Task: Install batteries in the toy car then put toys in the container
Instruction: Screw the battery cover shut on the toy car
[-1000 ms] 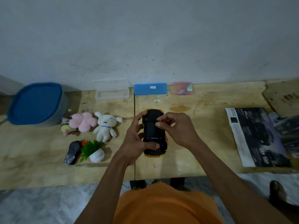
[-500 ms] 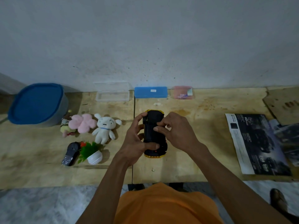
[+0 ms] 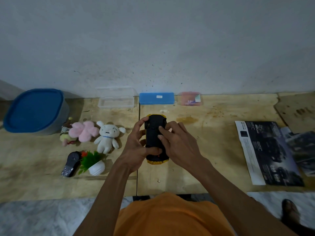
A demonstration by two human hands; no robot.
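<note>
Above the wooden table's (image 3: 213, 150) near half, the left hand (image 3: 136, 150) clasps the upturned black-and-yellow plastic toy car (image 3: 154, 133), steadying it so the right hand's (image 3: 180, 147) fingertips (image 3: 161, 129) can press its underside, probably the battery cover. Farther left, the blue-lidded grey container (image 3: 34, 110) waits closed.

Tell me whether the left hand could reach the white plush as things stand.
Probably yes, once freed: the left hand is gripping the toy car, but the white plush lies just to its left with bare table between.

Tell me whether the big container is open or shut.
Shut. The blue lid sits flat over the grey container, covering its whole top; the toys lie beside it on the table.
</note>
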